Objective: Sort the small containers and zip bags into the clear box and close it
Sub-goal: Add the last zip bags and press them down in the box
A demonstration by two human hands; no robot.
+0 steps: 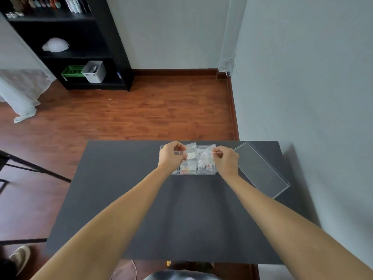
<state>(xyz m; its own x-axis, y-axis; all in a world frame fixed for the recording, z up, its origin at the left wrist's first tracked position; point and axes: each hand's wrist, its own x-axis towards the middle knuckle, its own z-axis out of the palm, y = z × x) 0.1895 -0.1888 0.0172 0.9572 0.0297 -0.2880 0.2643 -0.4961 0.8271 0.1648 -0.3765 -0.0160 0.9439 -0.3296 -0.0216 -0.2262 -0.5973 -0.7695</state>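
Observation:
A clear plastic box [193,174] with compartments sits at the far middle of the dark table [141,199]. It holds small clear containers and zip bags [191,156]; some have coloured bits near the front [205,166]. My left hand [171,155] hovers over the box's left part with its fingers pinched on a small clear item there. Over the right part, my right hand [226,158] pinches a clear zip bag [206,151]. The box's clear lid [260,168] lies flat on the table to the right, apart from the box.
The grey wall [312,98] runs close along the table's right side. A black shelf unit [80,47] stands at the far left on the wooden floor. A black frame [30,166] juts in at the left. A foot in a slipper [20,257] shows at the bottom left.

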